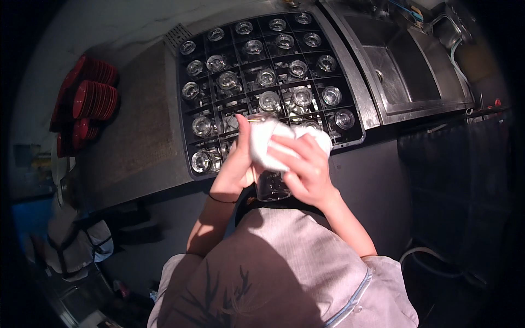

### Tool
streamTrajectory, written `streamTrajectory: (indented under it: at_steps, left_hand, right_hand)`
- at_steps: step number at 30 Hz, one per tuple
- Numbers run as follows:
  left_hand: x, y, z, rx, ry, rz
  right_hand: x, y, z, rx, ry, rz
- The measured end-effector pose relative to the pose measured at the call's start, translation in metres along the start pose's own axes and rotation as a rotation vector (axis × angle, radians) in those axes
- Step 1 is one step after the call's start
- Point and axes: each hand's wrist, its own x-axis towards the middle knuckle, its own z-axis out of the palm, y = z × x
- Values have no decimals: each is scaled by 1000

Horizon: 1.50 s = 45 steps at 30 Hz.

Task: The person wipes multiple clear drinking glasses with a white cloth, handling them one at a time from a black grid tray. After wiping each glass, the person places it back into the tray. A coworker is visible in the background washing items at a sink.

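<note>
My left hand grips a clear drinking glass held in front of my chest, its thumb near the far end. A folded white cloth is wrapped about the upper part of the glass. My right hand presses this cloth against the glass with spread fingers. Beyond both hands lies a black compartment rack, with several upturned glasses standing in its cells. The hands and cloth hide part of the rack's near edge.
Red stacked plates stand at the left of the metal counter. To the right is a stainless steel sink. A person in a light top with dark straps is at the lower left. A pale hose curves at the lower right.
</note>
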Motion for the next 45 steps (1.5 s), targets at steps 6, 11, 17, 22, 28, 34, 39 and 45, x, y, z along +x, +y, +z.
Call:
streamTrajectory:
  at_steps: [6,11,17,22,28,34,39,45]
  left_hand:
    - [5,5,-14,197,73,61]
    - [7,-11,-4,-209,-159,-25]
    - [-2,-16,5,290,-159,15]
    - [-3,-2,9,381,-282,-133]
    - [10,5,12,-9,-39,-107]
    - [20,16,1,-38,90,153]
    - [17,19,11,-174,311,210]
    - [17,9,18,-239,405,386]
  right_hand:
    - [-23,-24,-6,14,-151,-198]
    - [-3,-10,-7,-186,86,-215]
    - [19,11,-14,240,187,219]
    - [17,33,-21,881,-12,684]
    - [-8,16,-1,540,170,563]
    - [-27,-9,0,441,51,348]
    - [-34,-5,5,759,218,546]
    - [-36,-3,14,108,138,32]
